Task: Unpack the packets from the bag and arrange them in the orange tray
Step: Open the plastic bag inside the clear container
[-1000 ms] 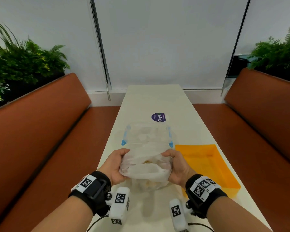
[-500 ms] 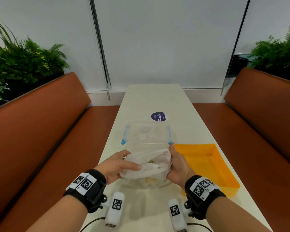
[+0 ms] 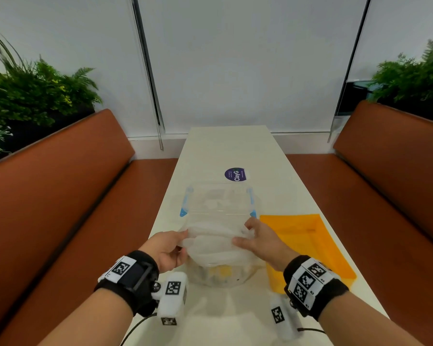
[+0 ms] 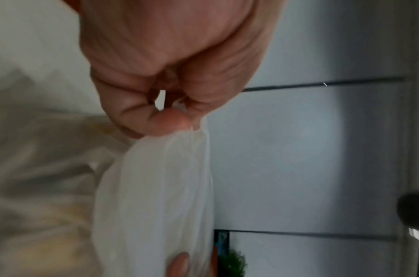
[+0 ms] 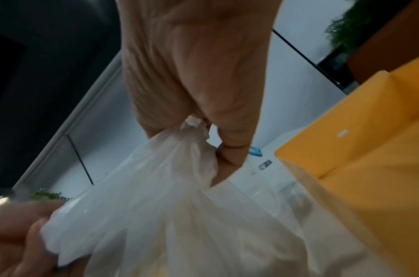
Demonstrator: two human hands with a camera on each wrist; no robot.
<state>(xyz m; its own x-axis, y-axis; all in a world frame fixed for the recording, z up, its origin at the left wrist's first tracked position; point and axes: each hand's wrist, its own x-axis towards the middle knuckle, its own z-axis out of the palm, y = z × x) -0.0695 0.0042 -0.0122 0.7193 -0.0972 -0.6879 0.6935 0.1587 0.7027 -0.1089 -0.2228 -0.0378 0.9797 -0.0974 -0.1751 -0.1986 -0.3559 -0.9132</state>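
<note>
The bag (image 3: 216,248) sits on the narrow counter (image 3: 233,148) between the left hand (image 3: 166,248) and the right hand (image 3: 263,242), each pinching its gathered top, so its mouth is pulled shut and blocks a way in from above. Just behind the bag stands a clear lidded container (image 3: 218,203), closing the path straight ahead. The orange tray (image 3: 335,255) lies just right of the bag, its near wall beside the right hand and its inside open from above. Beyond the container and the round sticker (image 3: 236,174) the counter runs bare to the wall. Benches (image 3: 60,186) flank both long sides.
</note>
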